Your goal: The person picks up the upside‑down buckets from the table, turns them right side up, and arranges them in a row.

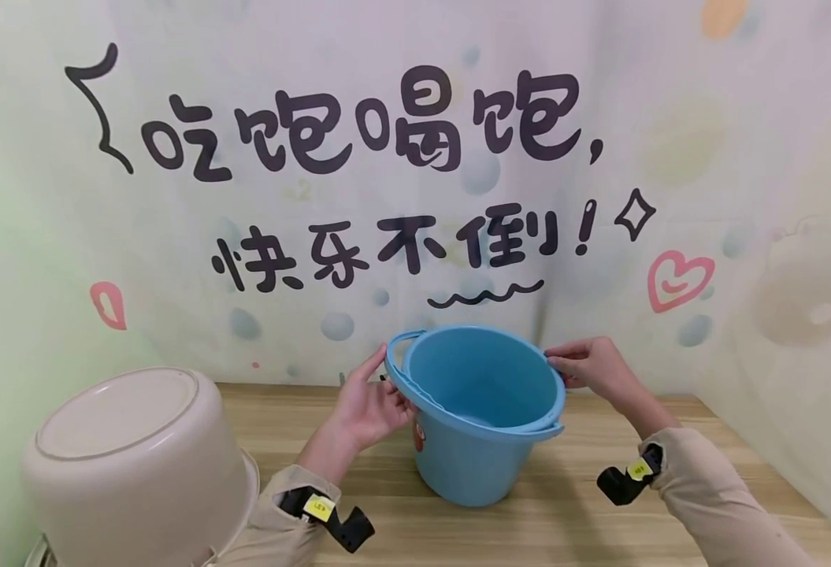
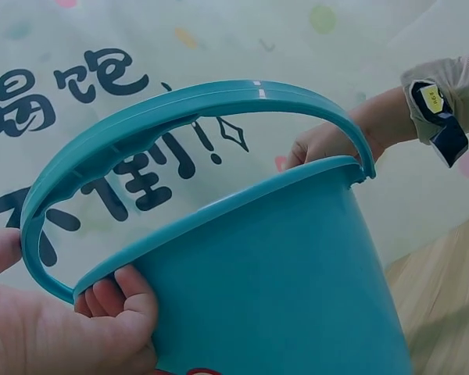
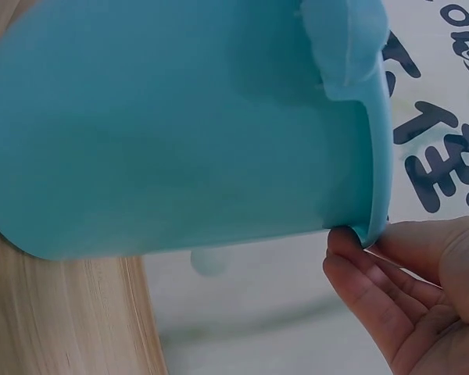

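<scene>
A light blue plastic bucket with a folding handle stands at the middle of the wooden table, its mouth turned up toward the head camera. At the rim's left side my left hand holds on, fingers curled under the lip and thumb against the handle, which is raised a little off the rim in the left wrist view. Opposite, my right hand pinches the rim between thumb and fingers. Part of a red print shows on the bucket's left side. Inside, the visible wall and floor are plain blue.
A large beige tub sits upside down at the left, close to my left forearm. Behind the wooden table hangs a pale curtain with black writing and coloured shapes. The table's right edge runs beyond my right arm.
</scene>
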Motion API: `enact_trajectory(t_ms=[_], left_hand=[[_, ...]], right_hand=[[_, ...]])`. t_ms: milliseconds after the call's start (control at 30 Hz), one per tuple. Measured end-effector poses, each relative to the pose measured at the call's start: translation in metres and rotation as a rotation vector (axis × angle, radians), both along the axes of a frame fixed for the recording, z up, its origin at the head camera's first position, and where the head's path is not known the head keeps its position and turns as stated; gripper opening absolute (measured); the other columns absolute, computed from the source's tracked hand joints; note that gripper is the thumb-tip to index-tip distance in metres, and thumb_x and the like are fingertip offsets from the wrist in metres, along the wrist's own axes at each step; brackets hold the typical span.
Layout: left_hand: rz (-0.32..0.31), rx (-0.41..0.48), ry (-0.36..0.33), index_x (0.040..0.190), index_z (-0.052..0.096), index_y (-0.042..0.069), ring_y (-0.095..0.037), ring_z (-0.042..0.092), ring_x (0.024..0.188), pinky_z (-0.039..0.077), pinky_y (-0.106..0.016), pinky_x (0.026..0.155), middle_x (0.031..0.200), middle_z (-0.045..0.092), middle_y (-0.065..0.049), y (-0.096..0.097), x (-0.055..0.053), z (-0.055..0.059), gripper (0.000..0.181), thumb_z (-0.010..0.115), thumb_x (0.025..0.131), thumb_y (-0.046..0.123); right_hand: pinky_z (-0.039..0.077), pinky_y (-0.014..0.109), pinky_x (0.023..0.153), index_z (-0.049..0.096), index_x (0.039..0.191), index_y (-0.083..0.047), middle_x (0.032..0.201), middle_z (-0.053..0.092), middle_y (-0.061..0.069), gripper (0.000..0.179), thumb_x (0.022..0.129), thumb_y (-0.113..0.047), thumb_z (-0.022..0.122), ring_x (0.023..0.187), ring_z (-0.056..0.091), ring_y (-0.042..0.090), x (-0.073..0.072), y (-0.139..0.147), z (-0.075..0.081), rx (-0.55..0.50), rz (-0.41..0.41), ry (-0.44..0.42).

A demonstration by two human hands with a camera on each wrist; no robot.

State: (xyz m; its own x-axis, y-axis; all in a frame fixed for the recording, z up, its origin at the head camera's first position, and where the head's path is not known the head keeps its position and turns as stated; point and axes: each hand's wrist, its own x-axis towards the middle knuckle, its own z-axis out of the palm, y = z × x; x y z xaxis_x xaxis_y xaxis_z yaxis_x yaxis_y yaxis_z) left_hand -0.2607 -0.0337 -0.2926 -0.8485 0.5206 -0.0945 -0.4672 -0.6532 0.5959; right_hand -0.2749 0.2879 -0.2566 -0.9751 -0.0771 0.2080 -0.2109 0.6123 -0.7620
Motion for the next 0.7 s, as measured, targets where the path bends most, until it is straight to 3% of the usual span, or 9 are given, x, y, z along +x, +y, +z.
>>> enact_trajectory(t_ms=[333, 567, 700], left_hand=[[0.023, 0.008, -0.018, 0.131, 0.033, 0.012, -0.015, 0.037, 0.107, 0.040, -0.023, 0.080, 0.133, 0.030, -0.004, 0.000, -0.005, -0.005, 0.054, 0.040, 0.093, 0.049], [0.024, 0.012, -0.019, 0.137, 0.029, 0.010, -0.015, 0.041, 0.108, 0.041, -0.024, 0.084, 0.136, 0.031, -0.005, -0.002, -0.008, -0.009, 0.059, 0.041, 0.093, 0.049], [0.048, 0.029, -0.027, 0.133, 0.031, 0.006, -0.015, 0.043, 0.105, 0.041, -0.024, 0.088, 0.126, 0.038, -0.005, -0.004, -0.008, -0.013, 0.058, 0.046, 0.093, 0.045]], right_hand=[[0.052, 0.035, 0.071, 0.057, 0.115, 0.009, 0.103, 0.062, 0.023, 0.035, 0.089, -0.013, 0.061, 0.080, 0.066, 0.025, -0.005, -0.003, -0.002, -0.011, -0.024, -0.014], [0.052, 0.034, 0.069, 0.058, 0.114, 0.010, 0.101, 0.063, 0.024, 0.034, 0.089, -0.012, 0.060, 0.078, 0.065, 0.025, -0.006, -0.004, -0.002, -0.009, -0.018, -0.019], [0.052, 0.034, 0.069, 0.058, 0.114, 0.010, 0.100, 0.063, 0.023, 0.034, 0.089, -0.013, 0.060, 0.078, 0.065, 0.024, -0.008, -0.003, -0.003, -0.006, -0.017, -0.017]])
